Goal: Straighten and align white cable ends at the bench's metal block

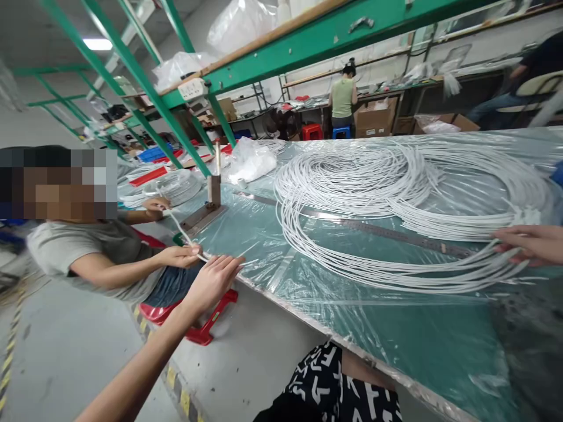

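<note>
Nearest me, the left forearm [145, 357]. A co-worker's hand [176, 257] grips a white wire [179, 226]; the left hand [215, 280], fingers clamped, holds it too, beside the table [378, 328]. There, 1 coil [378, 275] lies, its end pinched in the right hand's [534, 244] fingers.

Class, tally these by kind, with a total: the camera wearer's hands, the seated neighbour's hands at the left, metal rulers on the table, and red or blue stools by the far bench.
Wearer's hands: 2 (left hand, right hand)
Neighbour's hands: 2 (nearer hand, farther hand)
Metal ruler: 1
Stools: 2 (red stool, blue stool)
Total: 7
</note>
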The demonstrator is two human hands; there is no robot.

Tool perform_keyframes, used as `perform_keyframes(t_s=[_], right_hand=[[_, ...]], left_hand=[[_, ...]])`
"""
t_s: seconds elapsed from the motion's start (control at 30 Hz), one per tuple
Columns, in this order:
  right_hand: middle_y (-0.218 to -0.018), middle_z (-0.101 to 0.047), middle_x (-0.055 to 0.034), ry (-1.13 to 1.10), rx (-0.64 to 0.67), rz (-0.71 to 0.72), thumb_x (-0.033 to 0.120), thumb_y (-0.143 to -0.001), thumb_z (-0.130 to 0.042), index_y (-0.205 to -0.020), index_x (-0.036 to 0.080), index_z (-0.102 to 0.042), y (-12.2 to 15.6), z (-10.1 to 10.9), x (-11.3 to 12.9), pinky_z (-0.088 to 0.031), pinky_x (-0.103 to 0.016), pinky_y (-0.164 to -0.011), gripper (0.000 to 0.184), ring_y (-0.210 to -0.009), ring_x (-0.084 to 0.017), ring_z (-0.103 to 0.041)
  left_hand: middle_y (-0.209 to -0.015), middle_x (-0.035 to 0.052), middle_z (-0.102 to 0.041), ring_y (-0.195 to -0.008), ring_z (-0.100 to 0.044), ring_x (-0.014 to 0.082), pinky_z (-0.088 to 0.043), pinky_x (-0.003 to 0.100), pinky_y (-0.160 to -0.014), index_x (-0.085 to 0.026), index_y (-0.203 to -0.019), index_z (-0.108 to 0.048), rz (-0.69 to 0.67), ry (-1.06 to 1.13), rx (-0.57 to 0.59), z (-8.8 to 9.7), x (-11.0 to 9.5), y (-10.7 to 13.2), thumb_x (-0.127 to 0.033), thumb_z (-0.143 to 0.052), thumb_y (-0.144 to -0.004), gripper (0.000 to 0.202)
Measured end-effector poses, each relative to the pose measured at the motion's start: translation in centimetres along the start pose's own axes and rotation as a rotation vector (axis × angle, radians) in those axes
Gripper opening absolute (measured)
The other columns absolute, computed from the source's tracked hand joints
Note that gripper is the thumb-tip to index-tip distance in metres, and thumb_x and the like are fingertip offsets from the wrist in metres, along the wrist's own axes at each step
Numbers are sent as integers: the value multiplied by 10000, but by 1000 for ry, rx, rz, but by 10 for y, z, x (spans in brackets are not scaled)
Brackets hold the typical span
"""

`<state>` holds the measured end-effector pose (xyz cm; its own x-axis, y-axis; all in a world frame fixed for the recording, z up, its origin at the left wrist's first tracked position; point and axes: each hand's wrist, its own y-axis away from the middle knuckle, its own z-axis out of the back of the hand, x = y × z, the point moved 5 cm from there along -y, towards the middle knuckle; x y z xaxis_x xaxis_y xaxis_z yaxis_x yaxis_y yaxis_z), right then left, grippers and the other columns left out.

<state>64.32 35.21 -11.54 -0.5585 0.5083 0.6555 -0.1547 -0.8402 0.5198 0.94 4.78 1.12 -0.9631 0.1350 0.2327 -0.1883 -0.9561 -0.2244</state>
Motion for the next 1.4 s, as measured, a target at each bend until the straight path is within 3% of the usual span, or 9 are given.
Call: perform_keyframes(t_s=[0.13, 0.3, 0.4, 0.53, 0.7, 0.8, 0.93, 1.13, 1.4], right_hand=[[-974, -732, -186, 112, -84, 104, 192, -912, -623, -833, 144, -711, 57, -7, 34, -430, -280, -583, 128, -532, -98, -618], [-718, -710, -47, 33, -106, 232, 87, -875, -629, -823, 93, -695, 83, -5, 61, -383, -142, -471, 84, -475, -72, -558], [-610, -665, -17, -34, -93, 248, 46, -812, -672, -724, 117, -677, 78, -1, 65, -352, -143, -409, 113, -448, -91, -546], [-633, -671, -24, 15, -86, 288, 59, -815, -666, -694, 127, -657, 74, 0, 70, -365, -163, -414, 139, -463, -112, -570], [-751, -707, -44, 70, -81, 285, 138, -864, -655, -816, 127, -673, 75, 2, 70, -414, -182, -457, 52, -505, -120, -606], [-909, -730, -66, 125, -44, 262, 196, -921, -598, -942, 128, -662, 75, 3, 69, -442, -178, -481, 96, -568, -116, -640], [-1052, -722, -87, 171, -15, 245, 237, -967, -534, -1047, 131, -640, 75, 4, 69, -461, -176, -498, 170, -618, -111, -662], [-1075, -725, -80, 206, -10, 214, 283, -980, -542, -1101, 145, -644, 78, 3, 70, -461, -151, -524, 210, -651, -102, -671], [-1088, -719, -88, 219, -13, 222, 278, -986, -527, -1093, 139, -652, 79, 3, 71, -486, -174, -564, 215, -645, -109, -677]], left_hand=[[-914, 44, -716, -794, -675, 194, -487, 283, -720, -202, -1178, -631, -57, 90, -37, -14, -17, -8, -406, -318, -1033, 401], [-1049, -41, -755, -832, -736, 201, -542, 258, -642, -315, -1235, -619, -373, 343, -168, -38, -74, -46, -428, -441, -996, 319], [-1081, -32, -747, -840, -737, 206, -538, 256, -595, -333, -1335, -557, -551, 501, -185, -40, -128, -75, -371, -469, -989, 358], [-946, 39, -734, -696, -690, 168, -476, 231, -543, -261, -1395, -503, -711, 632, -155, -21, -217, -107, -230, -395, -1013, 398], [-827, 40, -645, -621, -592, 144, -375, 249, -505, -200, -1168, -633, -885, 625, -87, -3, -324, -138, -284, -316, -1044, 351], [-786, 29, -603, -616, -569, 145, -337, 269, -511, -184, -966, -657, -890, 608, -7, -2, -362, -155, -333, -296, -1050, 399], [-735, 9, -563, -614, -541, 138, -308, 283, -538, -185, -846, -637, -838, 682, 11, 4, -383, -170, -333, -287, -1049, 430], [-752, 12, -598, -671, -575, 148, -304, 292, -565, -177, -847, -670, -898, 719, 1, 7, -404, -164, -280, -368, -1022, 364], [-698, 2, -590, -625, -561, 130, -288, 299, -562, -175, -757, -645, -826, 762, -41, 13, -399, -177, -261, -401, -1005, 358]])
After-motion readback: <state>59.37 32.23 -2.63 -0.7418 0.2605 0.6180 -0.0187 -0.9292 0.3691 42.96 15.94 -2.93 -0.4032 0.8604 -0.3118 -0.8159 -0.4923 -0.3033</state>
